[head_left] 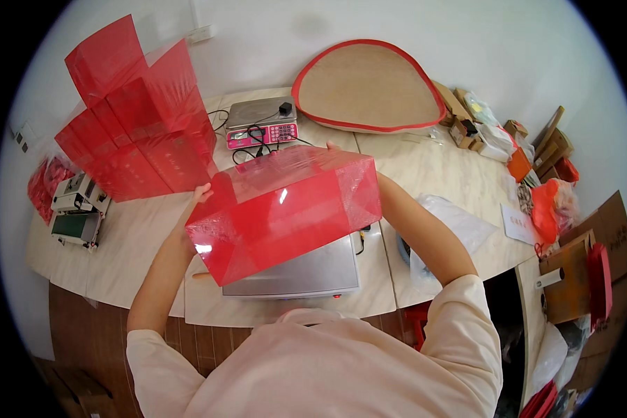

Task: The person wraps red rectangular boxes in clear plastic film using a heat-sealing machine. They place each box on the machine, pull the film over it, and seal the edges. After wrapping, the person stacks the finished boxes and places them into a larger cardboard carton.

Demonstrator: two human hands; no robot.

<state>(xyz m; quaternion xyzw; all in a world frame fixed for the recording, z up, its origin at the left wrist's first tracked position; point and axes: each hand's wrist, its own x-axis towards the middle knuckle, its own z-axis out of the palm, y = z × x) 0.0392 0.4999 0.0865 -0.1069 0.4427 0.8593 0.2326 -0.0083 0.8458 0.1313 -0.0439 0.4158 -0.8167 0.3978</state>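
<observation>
A large red box wrapped in clear plastic film (287, 214) is held up and tilted above the table. My left hand (202, 194) grips its left end, thumb showing at the upper edge. At the far upper edge a fingertip of my right hand (334, 147) shows; the box hides the rest of that hand. Under the box lies a flat metal-topped device (313, 269) with a red light on its front, partly covered. A wooden handle (202, 275) pokes out at its left.
Stacked film-wrapped red boxes (146, 141) stand at the left, beside a small machine with a green plate (77, 224). Behind are a pink digital scale (261, 135) with cables and a red-rimmed tan panel (368, 86). Plastic bags (457, 222) and cartons (462, 130) lie at the right.
</observation>
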